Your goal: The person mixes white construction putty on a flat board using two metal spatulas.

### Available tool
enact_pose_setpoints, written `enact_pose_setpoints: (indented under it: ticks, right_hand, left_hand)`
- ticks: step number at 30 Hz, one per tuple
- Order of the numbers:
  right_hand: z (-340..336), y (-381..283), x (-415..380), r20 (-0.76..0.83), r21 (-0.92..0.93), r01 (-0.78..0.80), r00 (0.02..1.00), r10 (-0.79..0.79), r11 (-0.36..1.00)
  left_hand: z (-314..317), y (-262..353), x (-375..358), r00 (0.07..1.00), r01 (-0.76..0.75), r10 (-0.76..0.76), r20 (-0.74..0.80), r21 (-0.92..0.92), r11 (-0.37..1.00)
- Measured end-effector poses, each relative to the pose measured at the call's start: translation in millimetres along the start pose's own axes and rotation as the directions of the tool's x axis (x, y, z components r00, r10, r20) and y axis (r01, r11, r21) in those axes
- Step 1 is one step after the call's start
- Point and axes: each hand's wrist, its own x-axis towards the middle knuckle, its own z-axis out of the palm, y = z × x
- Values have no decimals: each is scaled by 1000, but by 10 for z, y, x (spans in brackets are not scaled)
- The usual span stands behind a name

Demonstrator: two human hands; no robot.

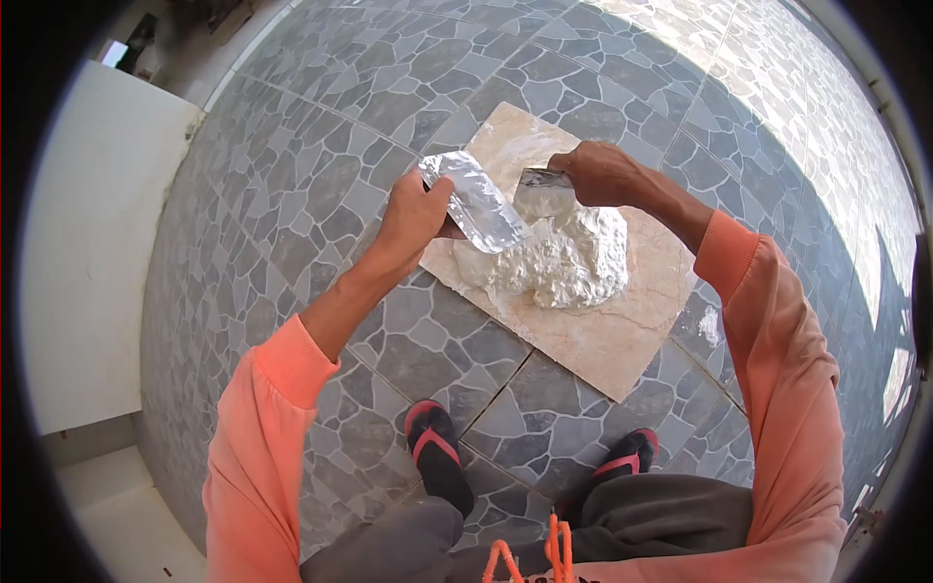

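My left hand [420,216] is closed round one end of a shiny, white-smeared metal plate [476,206], which slants down to the right toward the paste. In my right hand [600,175] is a scraper [544,191], its flat blade pointing down and coated with white paste near its lower edge. A thick, lumpy heap of white paste [564,262] lies below both tools on a beige marbled board [607,335]. The scraper's blade meets the top of the heap. White smears cover the board's upper part.
The board rests on a grey stone-patterned floor [272,214]. My feet in red-strapped sandals [434,437] stand just below it. A white smudge [709,326] marks the floor right of the board. At the left are a pale panel [107,243] and a step [126,505].
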Motion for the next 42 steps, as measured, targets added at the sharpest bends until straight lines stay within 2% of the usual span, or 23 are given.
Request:
enact_pose_setpoints:
  ticks: [1, 5, 7, 9, 12, 15, 17, 19, 20, 21, 23, 24, 27, 30, 31, 33, 34, 36, 37, 39, 40, 42]
  right_hand:
    - [-52, -11, -57, -8, -7, -77, 997, 77, 997]
    - [-105, 23, -244, -82, 162, -215, 970, 230, 963]
    - [-164, -87, -280, -73, 226, -290, 947, 313, 930]
    - [-228, -213, -321, -87, 242, -300, 941, 328, 923]
    - [-351, -338, -403, -92, 254, -311, 935, 343, 916]
    - [-422, -304, -484, -104, 280, -335, 921, 375, 900]
    - [-479, -212, -580, -111, 302, -371, 901, 419, 878]
    - [-550, -60, -706, -70, 428, -418, 868, 491, 801]
    - [-605, 13, -807, -45, 436, -454, 851, 523, 777]
    - [-689, 57, -907, -25, 439, -490, 831, 555, 753]
    - [-717, 217, -1113, -43, 543, -489, 795, 605, 682]
    - [-866, 144, -1220, 49, 638, -530, 753, 657, 559]
    - [-1066, 186, -1481, 98, 825, -469, 667, 739, 314]
    - [-1193, 29, -1686, 146, 918, -378, 609, 780, 122]
    - [-1232, -41, -1747, 160, 939, -340, 587, 793, 62]
    - [-1061, -167, -1815, 180, 947, -320, 463, 868, -26]
    - [-864, -250, -1833, 236, 954, -267, 398, 887, -134]
    - [-411, -574, -1796, 374, 927, -131, 271, 887, -351]
    - [-121, -767, -1755, 420, 906, -31, 204, 884, -423]
    - [452, -1197, -1625, 555, 798, 133, 218, 803, -588]
    - [776, -1413, -1515, 636, 716, 223, 180, 750, -661]
    - [1227, -1864, -1305, 712, 592, 313, 227, 664, -742]
  left_hand:
    - [108, 47, 7, 1000, -11, 11, 0, 21, 1000]
    - [550, 166, -5, 997, -76, 75, 9, 18, 997]
    - [740, 125, 38, 993, -115, 115, 2, 107, 988]
    - [903, 127, 41, 983, -185, 185, 15, 152, 971]
    - [1018, 248, 1, 987, -159, 155, 37, 287, 945]
    - [1016, 51, 260, 962, -264, 258, 85, 522, 811]
    - [984, 34, 400, 962, -274, 232, 145, 519, 810]
    - [979, 91, 524, 952, -305, 237, 193, 548, 779]
    - [962, 147, 585, 949, -298, 192, 250, 512, 806]
    - [958, 308, 607, 939, -291, 154, 307, 474, 831]
    - [945, 579, 642, 910, -328, 123, 397, 506, 797]
    - [930, 671, 657, 894, -349, 110, 434, 522, 778]
    - [936, 917, 622, 856, -386, 58, 513, 562, 731]
    - [973, 993, 693, 780, -554, 44, 624, 657, 511]
    - [991, 1007, 706, 757, -606, 81, 649, 649, 460]
    - [1034, 1034, 692, 701, -696, 149, 697, 624, 354]
    - [1066, 1086, 673, 710, -673, 88, 699, 636, 378]
    - [1126, 1188, 651, 722, -615, -43, 690, 670, 415]
    - [1140, 1127, 684, 696, -680, 43, 716, 639, 359]
    - [1150, 929, 782, 624, -780, 218, 751, 582, 228]
    - [1151, 926, 734, 656, -754, 221, 722, 611, 242]
    - [1133, 868, 594, 719, -695, 218, 660, 667, 270]
